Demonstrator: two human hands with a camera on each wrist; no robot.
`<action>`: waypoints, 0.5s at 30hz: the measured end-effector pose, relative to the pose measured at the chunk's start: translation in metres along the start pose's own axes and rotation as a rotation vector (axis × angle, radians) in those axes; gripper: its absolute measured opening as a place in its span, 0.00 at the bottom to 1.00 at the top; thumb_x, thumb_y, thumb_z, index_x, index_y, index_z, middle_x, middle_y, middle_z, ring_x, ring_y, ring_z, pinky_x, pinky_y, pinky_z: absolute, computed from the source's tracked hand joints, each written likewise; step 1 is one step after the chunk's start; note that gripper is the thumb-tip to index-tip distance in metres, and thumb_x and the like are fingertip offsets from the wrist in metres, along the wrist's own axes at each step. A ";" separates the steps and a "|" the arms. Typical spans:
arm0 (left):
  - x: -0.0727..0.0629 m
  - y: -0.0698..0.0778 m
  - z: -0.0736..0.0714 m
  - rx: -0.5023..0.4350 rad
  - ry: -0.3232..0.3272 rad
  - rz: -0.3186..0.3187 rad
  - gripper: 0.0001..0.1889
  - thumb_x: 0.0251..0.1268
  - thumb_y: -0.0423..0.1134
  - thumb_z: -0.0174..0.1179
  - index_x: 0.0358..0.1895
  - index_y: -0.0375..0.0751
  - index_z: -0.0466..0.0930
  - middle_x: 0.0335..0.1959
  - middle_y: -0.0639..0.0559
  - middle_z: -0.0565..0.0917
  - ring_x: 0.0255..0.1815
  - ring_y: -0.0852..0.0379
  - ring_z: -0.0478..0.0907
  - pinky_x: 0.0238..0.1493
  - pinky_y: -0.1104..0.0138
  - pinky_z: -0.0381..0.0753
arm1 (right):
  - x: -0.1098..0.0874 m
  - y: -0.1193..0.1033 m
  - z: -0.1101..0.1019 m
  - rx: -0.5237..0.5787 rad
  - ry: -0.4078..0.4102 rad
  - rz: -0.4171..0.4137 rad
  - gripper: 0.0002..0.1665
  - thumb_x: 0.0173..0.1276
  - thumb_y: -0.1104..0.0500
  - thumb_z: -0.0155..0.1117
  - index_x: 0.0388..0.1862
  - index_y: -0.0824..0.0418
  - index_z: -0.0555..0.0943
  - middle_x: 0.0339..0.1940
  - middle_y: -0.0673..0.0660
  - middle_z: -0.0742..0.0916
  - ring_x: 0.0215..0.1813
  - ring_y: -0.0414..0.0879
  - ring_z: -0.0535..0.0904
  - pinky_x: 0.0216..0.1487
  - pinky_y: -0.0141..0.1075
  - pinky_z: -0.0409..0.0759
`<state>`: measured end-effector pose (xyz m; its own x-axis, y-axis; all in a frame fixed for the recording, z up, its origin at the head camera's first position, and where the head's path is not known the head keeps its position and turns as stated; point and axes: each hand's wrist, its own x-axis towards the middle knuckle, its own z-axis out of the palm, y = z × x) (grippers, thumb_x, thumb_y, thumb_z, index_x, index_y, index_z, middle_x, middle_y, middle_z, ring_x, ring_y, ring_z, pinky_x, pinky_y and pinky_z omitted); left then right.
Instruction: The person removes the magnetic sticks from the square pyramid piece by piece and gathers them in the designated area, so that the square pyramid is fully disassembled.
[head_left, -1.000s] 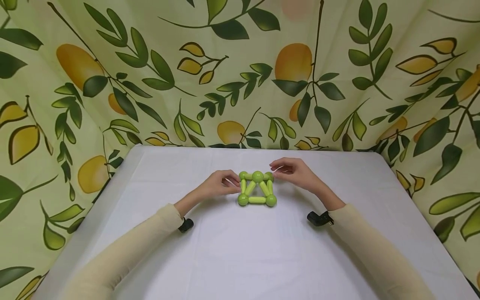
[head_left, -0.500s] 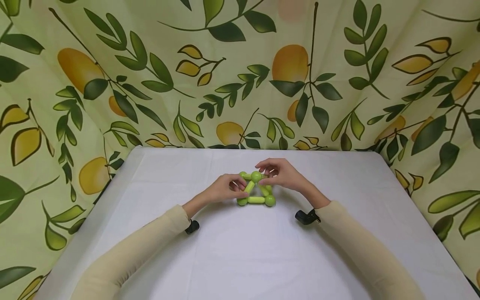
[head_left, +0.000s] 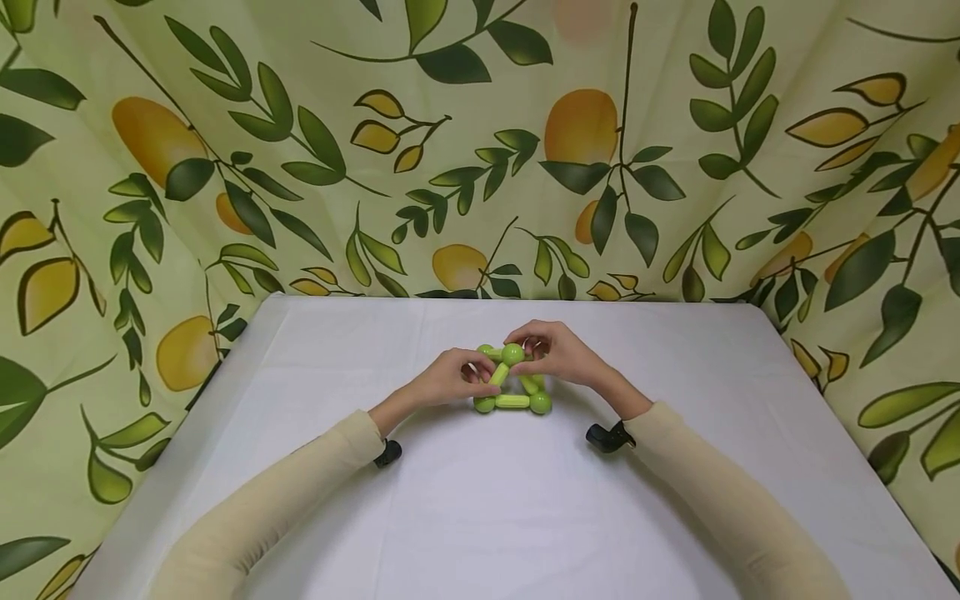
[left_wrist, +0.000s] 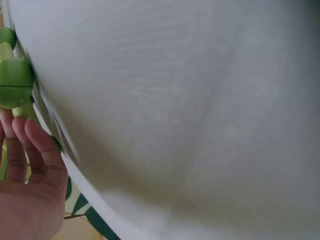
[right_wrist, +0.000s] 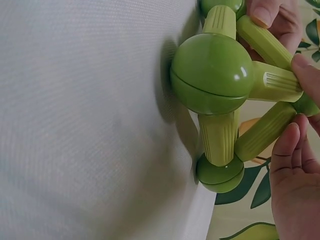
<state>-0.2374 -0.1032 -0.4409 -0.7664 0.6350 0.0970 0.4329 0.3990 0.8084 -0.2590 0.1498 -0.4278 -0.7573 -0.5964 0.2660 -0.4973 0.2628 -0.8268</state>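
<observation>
A green ball-and-rod pyramid (head_left: 512,402) from a building toy stands on the white table, its top ball (head_left: 513,354) between both hands. My left hand (head_left: 448,375) pinches a sloping rod (head_left: 499,374) on the left side, thumb in front. From the right, my right hand (head_left: 558,354) holds the sloping rods just below the top ball; the fingers cover part of them. Up close in the right wrist view, a corner ball (right_wrist: 212,72) and ribbed rods show, with the right-hand thumb and fingers on rods. In the left wrist view, fingertips (left_wrist: 37,132) lie beside a ball (left_wrist: 15,82).
A white cloth covers the table (head_left: 465,508). Behind and along the sides hangs a curtain (head_left: 480,167) printed with fruit and leaves. A black wrist camera (head_left: 610,437) sits at the right cuff, another (head_left: 388,453) at the left.
Both hands have come inward from the pyramid's sides onto its sloping rods; the right hand has moved left and slightly down. The pyramid has stayed in place.
</observation>
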 end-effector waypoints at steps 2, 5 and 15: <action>0.000 0.001 0.000 0.007 -0.002 0.002 0.10 0.62 0.36 0.74 0.42 0.37 0.85 0.32 0.54 0.82 0.34 0.59 0.77 0.39 0.67 0.80 | 0.000 -0.001 0.000 -0.018 -0.001 -0.010 0.24 0.56 0.65 0.82 0.52 0.65 0.85 0.36 0.55 0.83 0.37 0.52 0.75 0.35 0.35 0.75; 0.000 0.001 0.000 0.009 -0.004 0.011 0.09 0.62 0.36 0.73 0.41 0.37 0.85 0.32 0.55 0.82 0.33 0.58 0.78 0.38 0.67 0.80 | 0.001 -0.001 0.001 -0.051 0.002 -0.028 0.23 0.56 0.64 0.82 0.50 0.62 0.86 0.37 0.53 0.82 0.37 0.50 0.75 0.36 0.36 0.77; 0.001 0.000 0.000 0.007 -0.018 0.011 0.09 0.63 0.36 0.73 0.43 0.38 0.86 0.33 0.55 0.82 0.34 0.58 0.78 0.39 0.67 0.80 | 0.004 -0.006 0.000 -0.119 -0.020 -0.035 0.20 0.55 0.64 0.83 0.46 0.57 0.85 0.43 0.48 0.86 0.44 0.46 0.80 0.40 0.40 0.81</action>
<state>-0.2377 -0.1024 -0.4410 -0.7531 0.6509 0.0952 0.4442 0.3965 0.8034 -0.2594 0.1459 -0.4222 -0.7308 -0.6215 0.2822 -0.5705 0.3291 -0.7525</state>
